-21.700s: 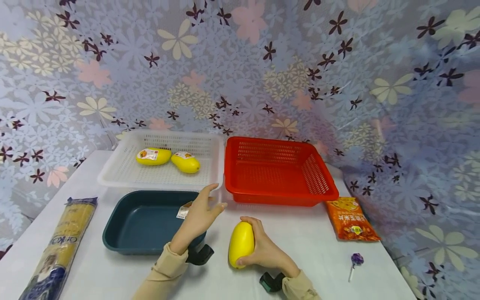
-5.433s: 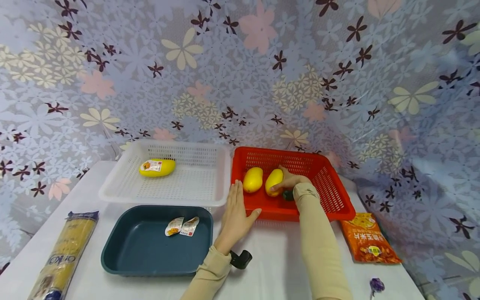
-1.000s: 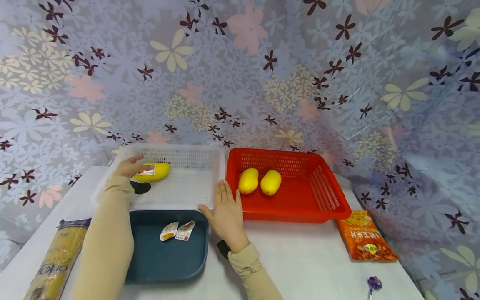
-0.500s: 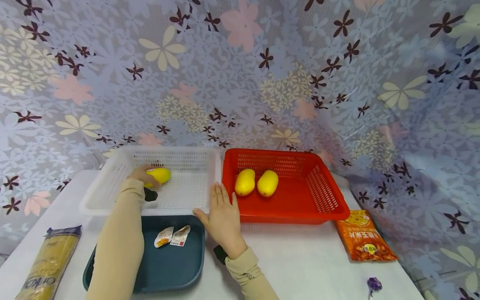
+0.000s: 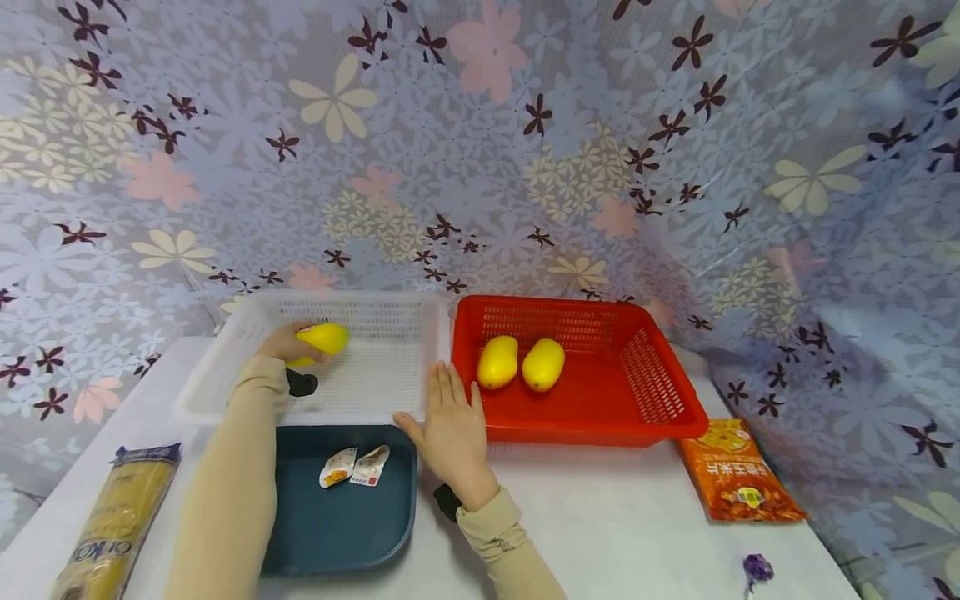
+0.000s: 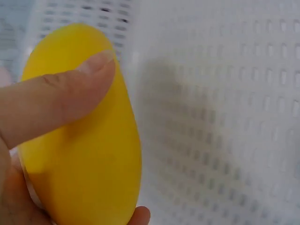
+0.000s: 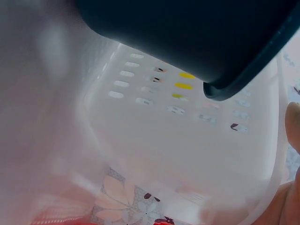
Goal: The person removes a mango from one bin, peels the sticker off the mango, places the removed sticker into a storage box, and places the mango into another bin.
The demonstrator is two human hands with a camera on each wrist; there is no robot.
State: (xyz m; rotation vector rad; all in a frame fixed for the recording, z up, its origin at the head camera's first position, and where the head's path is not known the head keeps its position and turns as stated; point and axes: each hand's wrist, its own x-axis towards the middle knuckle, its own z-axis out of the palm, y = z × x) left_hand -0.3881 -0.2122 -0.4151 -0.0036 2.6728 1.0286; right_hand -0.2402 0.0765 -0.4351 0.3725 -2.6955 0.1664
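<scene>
My left hand (image 5: 288,343) is in the white basket (image 5: 386,392) and grips a yellow mango (image 5: 327,337). In the left wrist view the thumb lies across the smooth mango (image 6: 93,159), with a fingertip showing at its lower edge. Part of a label shows near the hand in the head view; the hand hides the rest. My right hand (image 5: 456,437) lies with straight fingers at the adjoining rims of the white and red baskets. Two yellow mangoes without visible labels, one on the left (image 5: 498,362) and one beside it (image 5: 543,365), rest in the red basket (image 5: 600,404).
A dark teal tray (image 5: 337,529) in front of the white basket holds two peeled labels (image 5: 354,467). A pasta packet (image 5: 112,525) lies at the left. An orange snack bag (image 5: 738,475) and a purple lollipop (image 5: 757,569) are on the right. A patterned cloth hangs behind.
Over the last second my left hand has closed round the labelled mango and tilted it. Earlier, my right hand held a mango in the red basket; now it lies at the rims.
</scene>
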